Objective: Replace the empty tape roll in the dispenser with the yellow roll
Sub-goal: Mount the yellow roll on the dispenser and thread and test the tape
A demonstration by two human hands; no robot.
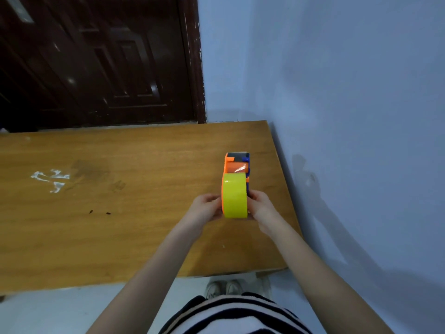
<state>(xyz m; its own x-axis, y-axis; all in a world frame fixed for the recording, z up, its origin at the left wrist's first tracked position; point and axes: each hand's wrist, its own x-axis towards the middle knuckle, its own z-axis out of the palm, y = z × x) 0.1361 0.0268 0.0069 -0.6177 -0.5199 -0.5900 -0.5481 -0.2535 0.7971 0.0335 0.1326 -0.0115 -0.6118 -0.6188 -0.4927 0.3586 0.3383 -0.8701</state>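
Observation:
An orange and blue tape dispenser [237, 165] is held above the right part of the wooden table [120, 213]. A yellow tape roll [234, 195] sits in its near end, its broad face toward me. My left hand [207, 209] presses the dispenser's orange left side at the roll. My right hand [261, 208] grips the blue right side. Both hands hold it between them. The dispenser's far end shows a grey blade part and an orange roller. No empty roll is in view.
A blue wall [349, 116] runs along the table's right edge. A dark wooden door [96, 61] stands behind the table. White smears [51, 180] and dark stains mark the tabletop at left. My shoes [224, 288] show below the table's near edge.

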